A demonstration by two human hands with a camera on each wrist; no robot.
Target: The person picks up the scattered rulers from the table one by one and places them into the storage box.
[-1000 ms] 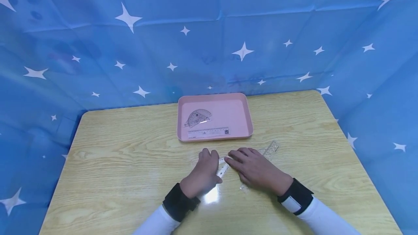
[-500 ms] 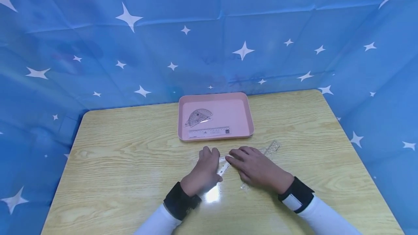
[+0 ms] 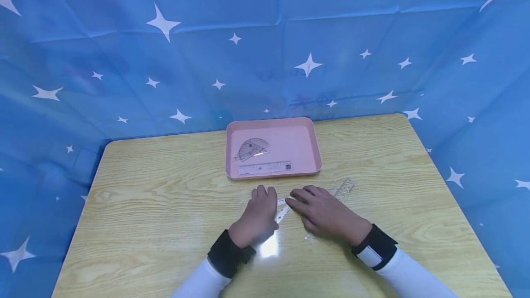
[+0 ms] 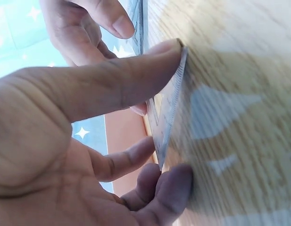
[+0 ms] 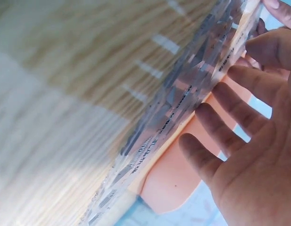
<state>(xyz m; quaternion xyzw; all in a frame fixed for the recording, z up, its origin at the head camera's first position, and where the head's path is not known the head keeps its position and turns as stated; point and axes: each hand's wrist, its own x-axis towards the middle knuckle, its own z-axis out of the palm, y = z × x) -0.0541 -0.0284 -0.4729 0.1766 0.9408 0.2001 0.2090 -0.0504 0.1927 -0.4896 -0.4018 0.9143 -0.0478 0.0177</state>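
Your left grip (image 3: 257,217) pinches the clear triangle (image 4: 166,115) at its edges, advisably: likely light, stiff, slippery. Your right grip (image 3: 325,210) lies uncurled.

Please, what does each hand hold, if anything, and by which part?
The left hand pinches a clear set square at opposite ends of its graduated edge, between thumb and fingers. The right hand, fingers extended, shows no grip.
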